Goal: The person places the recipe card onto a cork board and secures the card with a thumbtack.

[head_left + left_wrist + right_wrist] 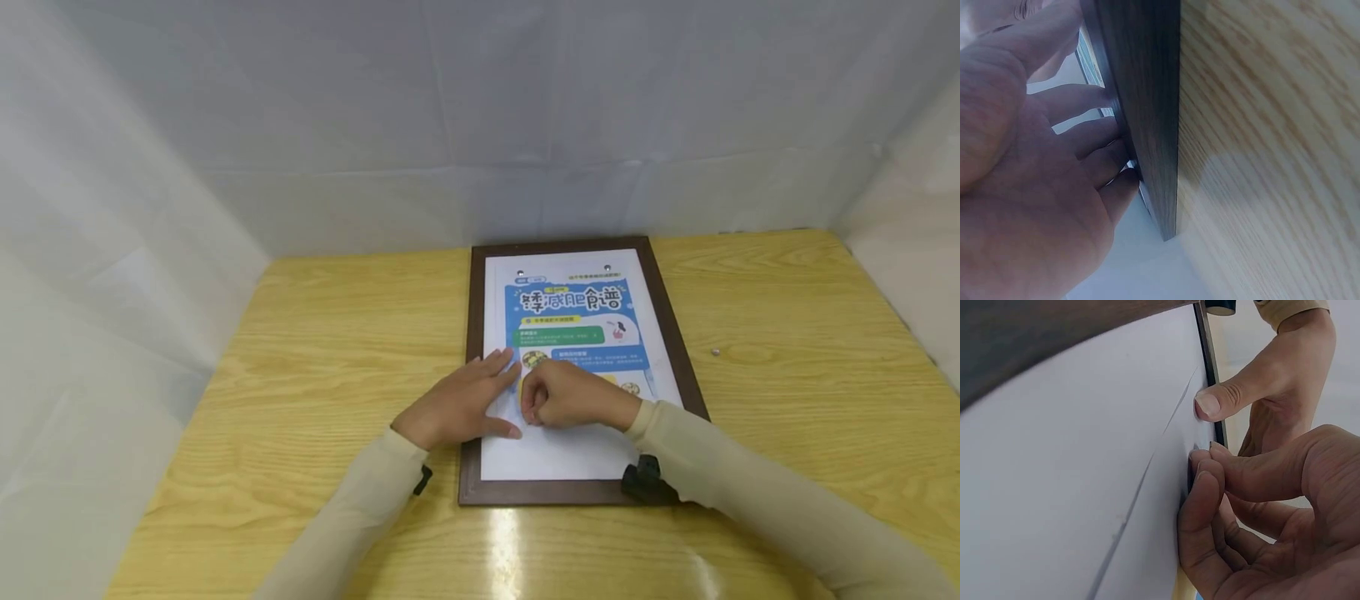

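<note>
A printed poster [570, 302] with blue panels lies on a white board [562, 458] in a dark brown frame. Thumbtacks [521, 273] sit at its two top corners. My left hand [461, 404] rests spread on the board's left side and the poster's edge, thumb apart. In the left wrist view, its fingers [1088, 134] reach over the frame [1144, 106]. Close beside it, my right hand [566, 394] pinches a tiny thing at the poster's lower left, mostly hidden by fingertips [1204, 465]; it looks like a thumbtack. The poster's lower edge [1141, 481] lifts slightly.
A loose thumbtack [715, 352] lies on the wooden table [810, 367], right of the frame. White sheeting [360, 208] stands behind the table and at both sides. A black wrist device [647, 479] sits under the right sleeve, over the frame's lower right corner.
</note>
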Demonstrator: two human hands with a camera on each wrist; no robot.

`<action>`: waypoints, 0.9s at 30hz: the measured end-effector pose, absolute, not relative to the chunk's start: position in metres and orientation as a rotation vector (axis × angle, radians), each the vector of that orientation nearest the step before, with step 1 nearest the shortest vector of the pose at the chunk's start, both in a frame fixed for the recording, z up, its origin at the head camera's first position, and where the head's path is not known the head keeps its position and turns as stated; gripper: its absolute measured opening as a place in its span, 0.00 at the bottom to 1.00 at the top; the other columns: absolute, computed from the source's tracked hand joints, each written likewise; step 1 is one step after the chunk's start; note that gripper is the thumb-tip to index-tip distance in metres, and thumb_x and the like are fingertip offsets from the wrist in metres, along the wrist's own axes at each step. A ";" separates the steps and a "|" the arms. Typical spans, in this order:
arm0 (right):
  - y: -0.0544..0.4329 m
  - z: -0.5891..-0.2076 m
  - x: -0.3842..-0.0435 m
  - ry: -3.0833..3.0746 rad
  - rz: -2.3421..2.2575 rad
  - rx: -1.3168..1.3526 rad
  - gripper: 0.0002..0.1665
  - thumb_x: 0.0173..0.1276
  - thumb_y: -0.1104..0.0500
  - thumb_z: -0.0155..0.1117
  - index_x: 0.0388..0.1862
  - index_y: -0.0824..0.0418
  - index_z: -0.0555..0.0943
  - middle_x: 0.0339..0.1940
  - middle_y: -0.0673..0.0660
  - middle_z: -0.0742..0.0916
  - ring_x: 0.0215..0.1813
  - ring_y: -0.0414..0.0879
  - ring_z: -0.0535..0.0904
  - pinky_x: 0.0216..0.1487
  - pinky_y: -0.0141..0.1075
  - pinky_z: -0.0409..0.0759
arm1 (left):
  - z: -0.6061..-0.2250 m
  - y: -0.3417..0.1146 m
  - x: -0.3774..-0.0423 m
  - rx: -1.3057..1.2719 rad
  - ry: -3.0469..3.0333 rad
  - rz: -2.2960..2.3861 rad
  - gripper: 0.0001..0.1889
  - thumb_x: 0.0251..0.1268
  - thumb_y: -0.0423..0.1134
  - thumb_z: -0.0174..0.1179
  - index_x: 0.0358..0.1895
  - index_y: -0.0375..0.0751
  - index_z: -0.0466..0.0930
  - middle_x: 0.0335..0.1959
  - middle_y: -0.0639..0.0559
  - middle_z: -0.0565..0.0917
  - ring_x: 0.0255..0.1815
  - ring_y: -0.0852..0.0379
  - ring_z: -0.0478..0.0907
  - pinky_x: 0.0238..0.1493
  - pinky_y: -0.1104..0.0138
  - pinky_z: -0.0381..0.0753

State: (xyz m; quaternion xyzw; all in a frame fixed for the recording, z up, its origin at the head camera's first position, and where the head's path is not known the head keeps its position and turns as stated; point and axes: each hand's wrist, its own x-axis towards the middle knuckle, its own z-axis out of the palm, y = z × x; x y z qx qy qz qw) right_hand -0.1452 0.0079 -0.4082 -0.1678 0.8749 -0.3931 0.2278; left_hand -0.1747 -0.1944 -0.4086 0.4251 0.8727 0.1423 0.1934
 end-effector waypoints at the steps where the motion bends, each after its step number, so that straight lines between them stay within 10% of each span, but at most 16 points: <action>1: 0.007 -0.408 -0.145 2.414 -1.072 -0.457 0.10 0.51 0.75 0.63 0.26 0.62 0.85 0.19 0.50 0.83 0.19 0.39 0.71 0.20 0.28 0.67 | -0.408 -0.194 -0.175 1.192 2.449 0.396 0.49 0.64 0.56 0.68 0.79 0.34 0.54 0.82 0.39 0.48 0.83 0.45 0.44 0.81 0.56 0.45; 27: 0.007 -0.406 -0.149 2.398 -0.999 -0.460 0.11 0.50 0.75 0.60 0.26 0.62 0.84 0.20 0.50 0.84 0.19 0.39 0.73 0.19 0.26 0.69 | -0.408 -0.191 -0.175 1.164 2.450 0.356 0.49 0.64 0.56 0.67 0.80 0.35 0.54 0.82 0.41 0.47 0.83 0.46 0.44 0.81 0.56 0.45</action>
